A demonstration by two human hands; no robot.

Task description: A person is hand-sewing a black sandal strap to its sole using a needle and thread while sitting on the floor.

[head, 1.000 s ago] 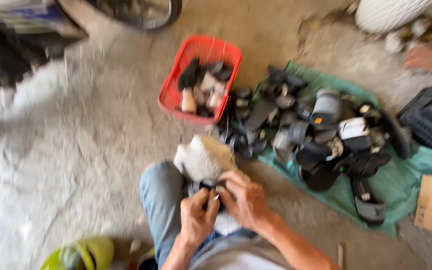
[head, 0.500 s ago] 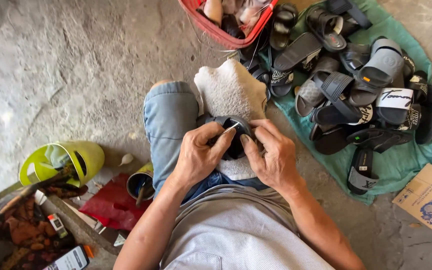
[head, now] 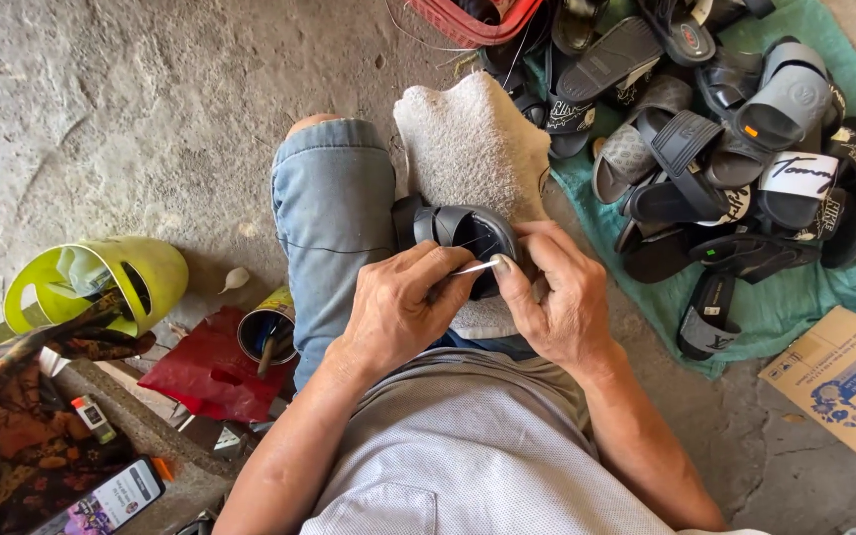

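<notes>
On the concrete floor (head: 101,129), everything can be placed from the black sandal (head: 458,238) that rests on the person's lap. Up and to the right of it spreads a green cloth (head: 795,297) carrying a heap of dark sandals (head: 725,159), straps tangled together, some grey, one with a white band. Directly above the sandal, at the top edge, the rim of a red plastic basket (head: 468,25) shows, with more footwear inside; exactly what cannot be told. A white towel (head: 473,149) lies folded over the right knee, just behind and under the sandal. Far right and below sits a cardboard box (head: 844,386). To the left lies a tipped yellow-green tub (head: 141,267) with something pale in it, and nearer, a small open tin (head: 267,332) holding a brush or stick, standing on a red bag (head: 205,372).

The sandal's long axis runs roughly left to right across the thighs, strap side up, lying just ahead of both hands. The left hand (head: 398,312) wraps around its near edge and grips it. The right hand (head: 557,297) is pinched narrow on a thin pale needle-like tool (head: 478,267), whose tip points left into the strap.
</notes>
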